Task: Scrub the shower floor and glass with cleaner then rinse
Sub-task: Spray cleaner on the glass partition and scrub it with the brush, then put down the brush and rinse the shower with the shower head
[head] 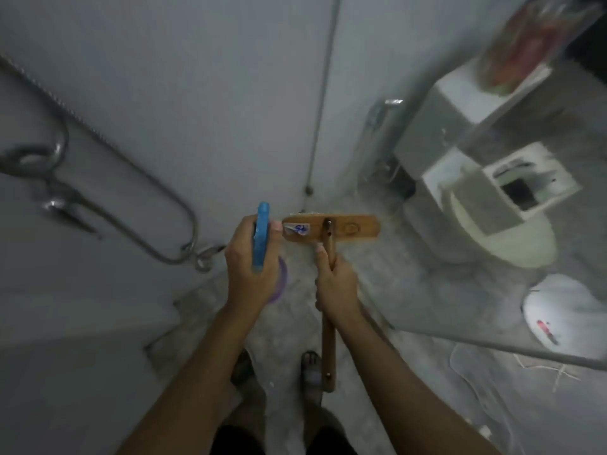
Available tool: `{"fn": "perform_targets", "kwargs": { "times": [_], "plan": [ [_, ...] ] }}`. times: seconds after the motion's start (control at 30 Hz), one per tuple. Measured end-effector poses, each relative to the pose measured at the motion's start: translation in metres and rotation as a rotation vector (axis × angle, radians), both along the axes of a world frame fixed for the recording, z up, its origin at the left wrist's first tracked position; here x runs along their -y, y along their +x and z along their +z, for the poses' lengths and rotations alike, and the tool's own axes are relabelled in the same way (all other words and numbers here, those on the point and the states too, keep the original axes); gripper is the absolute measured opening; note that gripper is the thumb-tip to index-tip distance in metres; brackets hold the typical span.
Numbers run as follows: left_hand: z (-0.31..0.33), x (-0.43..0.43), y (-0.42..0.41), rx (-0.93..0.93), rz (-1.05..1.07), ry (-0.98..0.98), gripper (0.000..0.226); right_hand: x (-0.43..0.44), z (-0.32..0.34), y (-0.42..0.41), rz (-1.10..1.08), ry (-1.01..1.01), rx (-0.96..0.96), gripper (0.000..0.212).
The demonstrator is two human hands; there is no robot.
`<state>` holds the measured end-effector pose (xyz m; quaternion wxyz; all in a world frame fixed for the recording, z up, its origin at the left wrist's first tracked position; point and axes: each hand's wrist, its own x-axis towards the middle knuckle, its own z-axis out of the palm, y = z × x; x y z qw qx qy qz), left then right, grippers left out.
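Reaches forward with both bare forearms, converging from the bottom edge toward mid-frame. Grips the spray bottle (261,234) in the left hand (251,267), left of centre, fingers curled round it, thumb tip up beside the blue head. Wraps the right hand (335,287), just right of centre and slightly lower, round the brush handle (328,353), thumb stretched up along the shaft. Stands with feet (310,369) at lower centre, between the forearms.

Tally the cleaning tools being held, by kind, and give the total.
spray bottle: 1, gripped by the left hand
wooden brush: 1, gripped by the right hand
Total: 2
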<state>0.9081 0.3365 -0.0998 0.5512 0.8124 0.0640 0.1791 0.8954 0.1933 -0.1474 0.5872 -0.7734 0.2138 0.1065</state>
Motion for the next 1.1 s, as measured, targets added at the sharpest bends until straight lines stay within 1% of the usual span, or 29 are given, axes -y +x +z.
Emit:
{"fn": "perform_targets", "kwargs": {
  "times": [0.07, 0.13, 0.17, 0.2, 0.3, 0.4, 0.53, 0.63, 0.7, 0.83, 0.97, 1.03, 1.1],
  "plan": [
    [-0.055, -0.018, -0.032, -0.095, 0.089, 0.003, 0.013, -0.015, -0.047, -0.017, 0.113, -0.012, -0.081, 0.028],
    [-0.108, -0.033, -0.068, -0.194, 0.147, 0.028, 0.006, -0.031, -0.096, -0.037, 0.203, -0.064, -0.161, 0.018],
    [-0.124, -0.037, -0.077, -0.236, 0.147, 0.039, 0.005, -0.034, -0.111, -0.038, 0.236, -0.084, -0.195, 0.018],
    [-0.162, -0.042, -0.105, -0.306, 0.18, 0.048, 0.007, -0.045, -0.153, -0.058, 0.288, -0.103, -0.258, 0.018],
    [-0.248, -0.053, -0.151, -0.436, 0.253, -0.01, 0.013, -0.062, -0.247, -0.087, 0.372, -0.146, -0.372, 0.019],
    [-0.343, -0.061, -0.189, -0.474, 0.289, -0.015, 0.008, -0.074, -0.345, -0.11, 0.454, -0.224, -0.397, 0.02],
    [-0.473, -0.07, -0.227, -0.532, 0.308, -0.002, 0.027, -0.083, -0.472, -0.141, 0.551, -0.335, -0.38, 0.024],
    [-0.555, -0.076, -0.248, -0.579, 0.32, -0.019, 0.036, -0.083, -0.561, -0.162, 0.574, -0.396, -0.365, 0.026],
    [-0.598, -0.083, -0.256, -0.585, 0.346, -0.032, 0.04, -0.085, -0.607, -0.169, 0.584, -0.419, -0.365, 0.026],
    [-0.661, -0.092, -0.257, -0.599, 0.335, -0.057, 0.046, -0.086, -0.667, -0.167, 0.562, -0.434, -0.317, 0.024],
    [-0.699, -0.093, -0.259, -0.607, 0.387, -0.096, 0.053, -0.092, -0.703, -0.167, 0.532, -0.399, -0.259, 0.017],
    [-0.71, -0.089, -0.263, -0.603, 0.408, -0.088, 0.049, -0.095, -0.711, -0.166, 0.536, -0.392, -0.245, 0.014],
    [-0.72, -0.086, -0.269, -0.627, 0.372, -0.083, 0.043, -0.096, -0.721, -0.164, 0.535, -0.382, -0.255, 0.02]
  ]
}}
